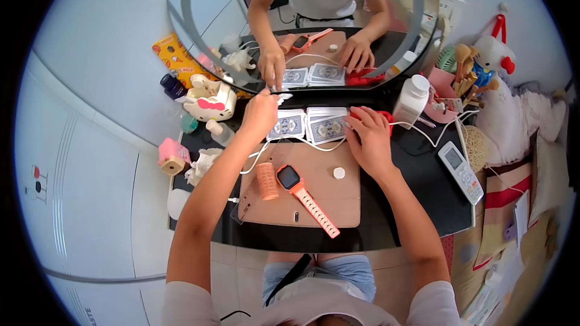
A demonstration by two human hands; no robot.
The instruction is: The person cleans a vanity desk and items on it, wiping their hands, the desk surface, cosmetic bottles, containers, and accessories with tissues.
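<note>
My left hand is closed at the mirror's base, its fingers pinching a small white thing that looks like crumpled tissue. Just right of it, two stacks of blue-backed playing cards, the left stack and the right stack, lie side by side. My right hand rests with fingers spread by the right stack's edge, partly over a red object whose kind is hidden. A white cable curves in front of the cards. Nearer me, an orange smartwatch and an orange hair roller lie on a tan tablet case.
A round mirror stands behind the cards. A white bottle, a pink brush holder and a remote control are on the right. At left are a Hello Kitty container and small bottles. A white cap lies on the case.
</note>
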